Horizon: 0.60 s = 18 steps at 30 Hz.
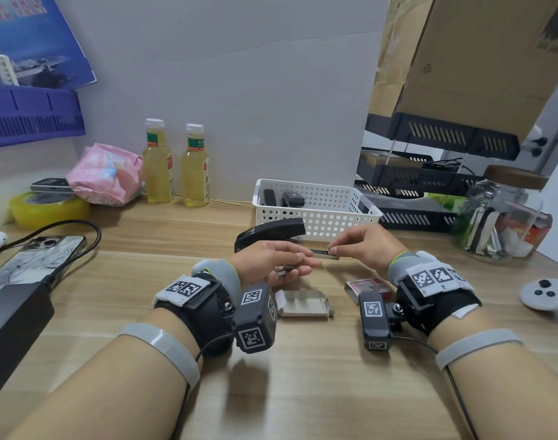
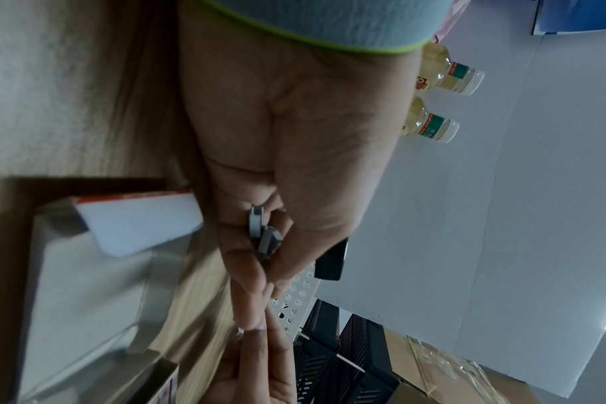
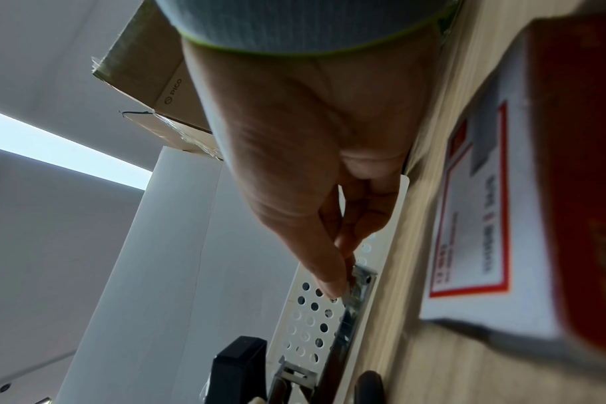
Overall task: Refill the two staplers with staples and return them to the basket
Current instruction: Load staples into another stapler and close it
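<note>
So nearest me, under the hands, sit the open staple tray (image 1: 304, 302) and red-and-white staple box (image 1: 368, 289), print too blurry to read. Left hand (image 1: 271, 260) wraps the opened black stapler (image 1: 271, 235); right hand (image 1: 365, 246) pinches staples (image 1: 326, 254) at its metal channel. Just past the grip is the white basket (image 1: 319, 214), another stapler (image 1: 292, 198) inside. A cardboard box (image 3: 156, 82) reads PICO.

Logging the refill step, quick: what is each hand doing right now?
Left hand: holds the open black stapler.
Right hand: pinches a staple strip at the stapler's channel.
</note>
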Available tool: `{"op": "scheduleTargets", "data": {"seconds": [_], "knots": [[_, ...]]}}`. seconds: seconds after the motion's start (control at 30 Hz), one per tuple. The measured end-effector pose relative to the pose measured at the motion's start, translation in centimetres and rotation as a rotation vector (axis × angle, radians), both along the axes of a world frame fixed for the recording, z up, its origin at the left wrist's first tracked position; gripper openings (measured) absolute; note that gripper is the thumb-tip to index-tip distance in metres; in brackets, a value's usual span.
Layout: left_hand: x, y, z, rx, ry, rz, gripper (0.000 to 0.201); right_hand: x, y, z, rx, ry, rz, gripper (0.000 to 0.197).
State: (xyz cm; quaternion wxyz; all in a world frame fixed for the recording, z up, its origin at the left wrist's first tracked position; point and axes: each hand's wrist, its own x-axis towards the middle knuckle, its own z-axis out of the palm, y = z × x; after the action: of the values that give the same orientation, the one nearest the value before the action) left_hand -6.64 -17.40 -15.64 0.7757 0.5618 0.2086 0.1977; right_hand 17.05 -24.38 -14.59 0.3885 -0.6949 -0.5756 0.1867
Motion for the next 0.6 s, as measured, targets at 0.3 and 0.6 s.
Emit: {"op": "scheduleTargets", "data": {"seconds": [0.3, 0.6], "knots": [[0.0, 0.3, 0.0, -0.007, 0.007, -0.009, 0.021, -0.2, -0.4, 0.2, -0.067, -0.02, -0.079, 0.003], [0.2, 0.8, -0.7, 0.074, 0.046, 0.002, 0.027, -1.4, -1.1, 0.8, 0.122, 0.015, -0.052, 0.014]]}}
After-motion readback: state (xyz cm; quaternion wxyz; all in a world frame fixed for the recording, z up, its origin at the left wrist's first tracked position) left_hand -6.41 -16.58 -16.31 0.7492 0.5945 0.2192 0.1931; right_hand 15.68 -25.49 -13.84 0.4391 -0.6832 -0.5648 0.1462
